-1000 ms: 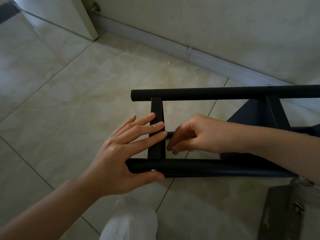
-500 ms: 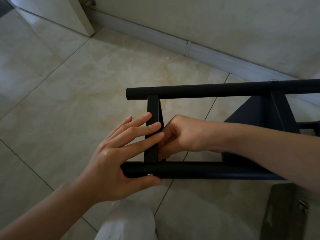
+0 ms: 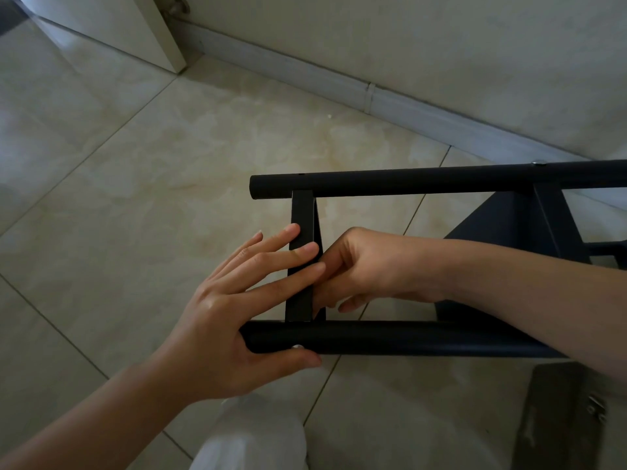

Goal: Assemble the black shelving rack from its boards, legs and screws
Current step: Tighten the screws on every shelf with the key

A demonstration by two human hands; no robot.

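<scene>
The black rack lies on its side on the tiled floor. Its far round leg (image 3: 424, 181) and near round leg (image 3: 407, 339) run left to right, joined by a flat cross bar (image 3: 302, 212). My left hand (image 3: 234, 317) lays straight fingers across the cross bar, its thumb under the near leg beside a silver screw head (image 3: 297, 347). Reaching between the legs, my right hand (image 3: 366, 266) curls its fingers against the cross bar's right side; its thumb is hidden. A dark shelf board (image 3: 502, 239) sits further right, and another screw (image 3: 538, 162) shows on the far leg.
A white plastic bag (image 3: 251, 435) lies at the bottom centre. At the bottom right lies a grey metal piece (image 3: 563, 418) with hardware on it. The wall's skirting board (image 3: 373, 96) runs behind the rack, and a white door edge (image 3: 159, 35) stands top left.
My right hand has moved left from the middle of the gap up against the cross bar. My left hand has kept its place on the bar and near leg.
</scene>
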